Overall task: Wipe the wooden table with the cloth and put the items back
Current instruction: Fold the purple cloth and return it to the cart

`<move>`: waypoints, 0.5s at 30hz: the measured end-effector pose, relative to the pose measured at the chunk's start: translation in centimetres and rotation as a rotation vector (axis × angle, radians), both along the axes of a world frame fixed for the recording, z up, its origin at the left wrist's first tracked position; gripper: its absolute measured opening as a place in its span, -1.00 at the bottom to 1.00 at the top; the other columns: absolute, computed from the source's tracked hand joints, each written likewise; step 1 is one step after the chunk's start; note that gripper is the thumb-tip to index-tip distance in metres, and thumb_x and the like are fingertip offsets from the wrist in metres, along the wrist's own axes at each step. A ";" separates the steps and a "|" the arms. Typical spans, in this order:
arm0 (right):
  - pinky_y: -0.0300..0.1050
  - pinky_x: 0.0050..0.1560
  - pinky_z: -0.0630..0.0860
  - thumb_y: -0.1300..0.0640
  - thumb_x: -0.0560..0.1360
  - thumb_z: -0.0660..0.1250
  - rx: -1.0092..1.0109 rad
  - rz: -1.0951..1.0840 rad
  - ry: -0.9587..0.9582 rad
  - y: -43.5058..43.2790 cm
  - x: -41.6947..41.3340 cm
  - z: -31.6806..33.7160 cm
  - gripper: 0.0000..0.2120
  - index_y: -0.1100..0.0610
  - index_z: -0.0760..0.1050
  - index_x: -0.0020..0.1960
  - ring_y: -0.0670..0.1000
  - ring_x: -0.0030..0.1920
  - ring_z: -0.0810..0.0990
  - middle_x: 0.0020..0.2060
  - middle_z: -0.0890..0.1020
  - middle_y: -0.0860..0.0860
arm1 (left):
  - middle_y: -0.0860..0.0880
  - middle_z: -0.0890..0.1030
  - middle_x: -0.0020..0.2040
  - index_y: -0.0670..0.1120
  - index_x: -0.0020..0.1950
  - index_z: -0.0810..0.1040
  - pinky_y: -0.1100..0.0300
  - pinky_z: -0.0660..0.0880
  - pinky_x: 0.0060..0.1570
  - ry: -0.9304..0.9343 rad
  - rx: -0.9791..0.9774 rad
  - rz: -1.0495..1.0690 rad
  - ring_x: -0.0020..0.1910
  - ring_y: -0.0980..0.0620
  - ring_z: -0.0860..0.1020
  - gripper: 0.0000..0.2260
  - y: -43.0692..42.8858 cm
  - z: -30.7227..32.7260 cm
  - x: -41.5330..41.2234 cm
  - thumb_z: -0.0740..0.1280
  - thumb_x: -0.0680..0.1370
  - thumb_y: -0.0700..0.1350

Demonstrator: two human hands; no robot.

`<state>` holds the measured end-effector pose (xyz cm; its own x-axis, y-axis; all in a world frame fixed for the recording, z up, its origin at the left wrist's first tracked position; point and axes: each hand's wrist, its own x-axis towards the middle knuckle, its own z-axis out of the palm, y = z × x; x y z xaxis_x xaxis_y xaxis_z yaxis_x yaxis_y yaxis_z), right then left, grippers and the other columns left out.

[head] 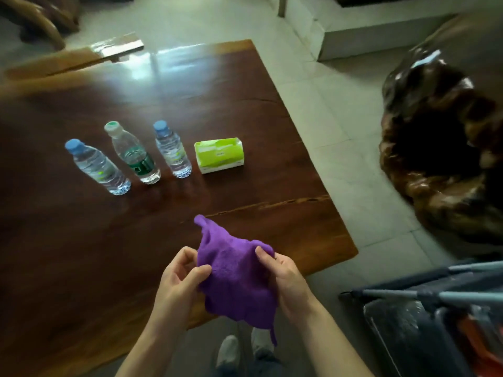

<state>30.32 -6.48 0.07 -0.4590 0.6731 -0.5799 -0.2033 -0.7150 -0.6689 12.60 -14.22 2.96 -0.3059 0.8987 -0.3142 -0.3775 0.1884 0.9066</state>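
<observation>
A purple cloth (234, 276) hangs bunched above the near edge of the dark wooden table (81, 254). My left hand (179, 278) pinches its left side and my right hand (283, 276) grips its right side. On the table stand three water bottles in a row: a blue-capped one (98, 167) at the left, a green-labelled one (134, 155) in the middle, another blue-capped one (172, 151) at the right. A green and white tissue pack (219, 155) lies just right of them.
A carved dark wooden stool or root seat (441, 148) stands on the tiled floor to the right. A folding cart with grey bars (435, 308) sits at the lower right. My shoes (228, 352) show below the table edge. A white step (353, 25) runs along the back.
</observation>
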 end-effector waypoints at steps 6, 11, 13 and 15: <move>0.00 0.06 0.63 0.13 0.50 0.44 0.119 -0.352 -0.061 -4.1 6.6 3.2 -0.74 0.25 0.67 0.11 0.18 0.08 0.69 0.07 0.70 0.27 | -0.22 0.71 0.01 0.00 0.23 0.55 0.03 0.64 -0.18 0.032 0.025 -0.278 -0.13 -0.07 0.70 -0.50 1.1 0.8 4.1 0.21 0.52 -0.54; -0.04 0.11 0.62 0.18 0.54 0.42 0.268 -0.579 -0.216 -9.7 13.2 5.2 -0.78 0.18 0.66 0.17 0.17 0.17 0.68 0.10 0.71 0.19 | -0.24 0.65 0.20 0.14 0.46 0.43 -0.31 0.49 0.16 -0.032 0.051 -0.656 0.14 -0.26 0.63 -0.38 1.6 1.3 8.5 0.41 0.44 -0.23; -0.13 0.08 0.62 0.19 0.53 0.42 0.301 -0.675 -0.271 -12.4 15.5 6.2 -0.76 0.15 0.65 0.19 0.13 0.16 0.69 0.11 0.72 0.15 | -0.13 0.67 0.21 0.19 0.40 0.50 -0.12 0.61 0.06 0.111 0.105 -0.801 0.18 -0.17 0.64 -0.47 1.6 1.8 11.1 0.40 0.49 -0.22; -0.11 0.10 0.62 0.17 0.50 0.43 0.319 -0.779 -0.336 -15.1 17.8 7.3 -0.74 0.11 0.66 0.19 0.10 0.17 0.69 0.11 0.72 0.12 | -0.03 0.67 0.22 0.25 0.32 0.55 0.11 0.63 -0.03 0.239 0.167 -0.927 0.20 -0.10 0.63 -0.50 1.4 2.7 13.9 0.34 0.57 -0.31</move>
